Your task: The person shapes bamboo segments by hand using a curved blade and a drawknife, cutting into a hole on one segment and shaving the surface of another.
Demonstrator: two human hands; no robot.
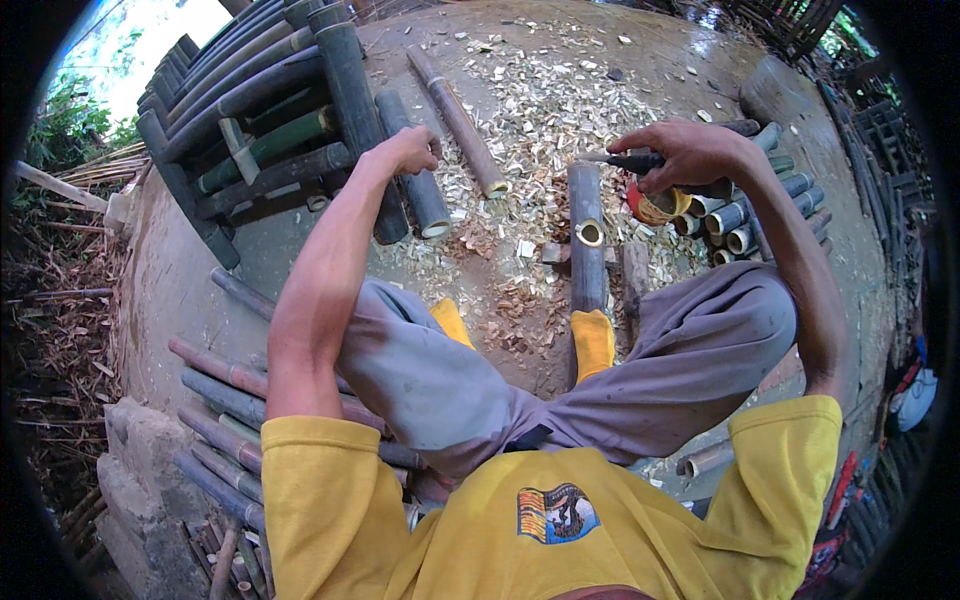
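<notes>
My right hand [690, 158] grips a dark-handled knife [640, 160] whose short, narrow blade points left. Its tip is above the far end of an upended-looking bamboo tube [586, 200], which has a round hole cut in its side. That tube lies lengthwise between my legs, with my yellow-socked right foot [593, 340] against its near end. My left hand [408, 152], fingers curled with nothing visible in them, is raised over a short dark bamboo piece [425, 200] at the left.
Pale wood chips [540, 110] cover the ground ahead. A bamboo bench [260, 120] stands at the far left, and a brownish bamboo pole [460, 125] lies beside it. Cut bamboo tubes [745, 225] are piled at the right; more poles [220, 400] lie to my left.
</notes>
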